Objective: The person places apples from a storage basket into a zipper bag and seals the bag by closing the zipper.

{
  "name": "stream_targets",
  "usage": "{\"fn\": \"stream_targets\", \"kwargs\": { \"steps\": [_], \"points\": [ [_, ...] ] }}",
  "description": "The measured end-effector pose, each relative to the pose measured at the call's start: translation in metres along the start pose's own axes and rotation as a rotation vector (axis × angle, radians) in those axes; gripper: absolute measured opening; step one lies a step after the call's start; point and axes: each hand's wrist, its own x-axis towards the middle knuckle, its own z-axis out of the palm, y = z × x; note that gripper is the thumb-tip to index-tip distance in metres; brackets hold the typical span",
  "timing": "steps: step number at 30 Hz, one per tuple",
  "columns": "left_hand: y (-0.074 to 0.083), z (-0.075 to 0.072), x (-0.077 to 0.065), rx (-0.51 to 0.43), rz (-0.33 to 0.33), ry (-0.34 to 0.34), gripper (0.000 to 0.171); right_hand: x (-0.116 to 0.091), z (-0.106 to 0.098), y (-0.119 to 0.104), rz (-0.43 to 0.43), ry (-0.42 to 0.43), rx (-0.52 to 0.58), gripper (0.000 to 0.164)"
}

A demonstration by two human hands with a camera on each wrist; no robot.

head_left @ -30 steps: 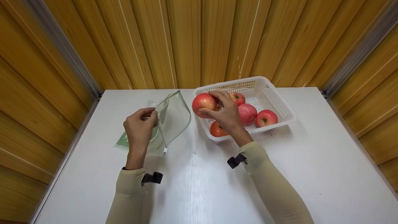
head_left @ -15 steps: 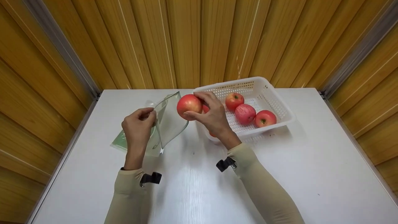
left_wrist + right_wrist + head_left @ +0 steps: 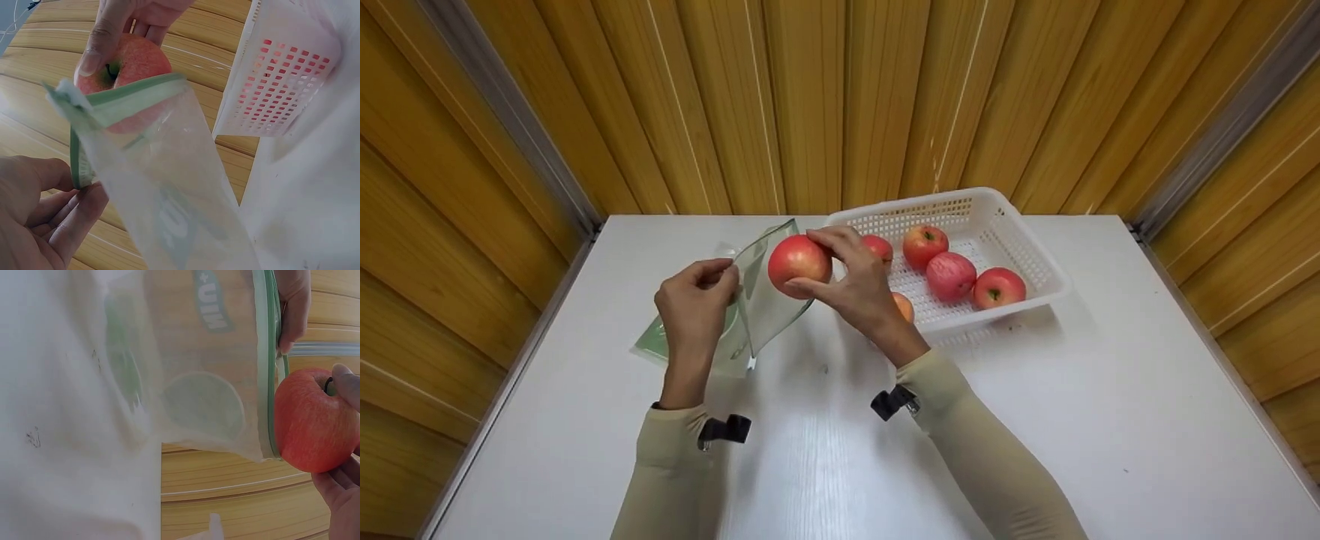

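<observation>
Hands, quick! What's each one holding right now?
Left hand: pinching the plastic bag at its open edge.
Right hand: holding a red apple.

From above, the head view faces forward and down over the surface (image 3: 825,457). Each wrist view looks from close in, rolled sideways; both share the apple (image 3: 145,59) and the bag (image 3: 169,174).
</observation>
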Motion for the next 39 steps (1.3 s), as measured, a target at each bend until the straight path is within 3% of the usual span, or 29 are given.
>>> {"fn": "stream_targets", "kwargs": {
  "steps": [8, 25, 32, 39],
  "points": [
    [0.001, 0.001, 0.0, -0.005, 0.007, 0.006, 0.016, -0.002, 0.007, 0.001, -0.038, -0.034, -0.032, 0.064],
    [0.002, 0.001, 0.001, -0.007, 0.004, 0.011, 0.015, -0.006, 0.017, 0.002, -0.03, -0.135, -0.064, 0.063],
    [0.005, 0.0, 0.002, -0.073, -0.039, 0.008, 0.012, -0.008, 0.02, 0.002, -0.004, -0.169, -0.069, 0.058],
    [0.004, 0.001, 0.002, -0.127, -0.03, 0.035, 0.012, -0.006, 0.02, 0.003, -0.067, -0.149, -0.068, 0.048]
  ]
}}
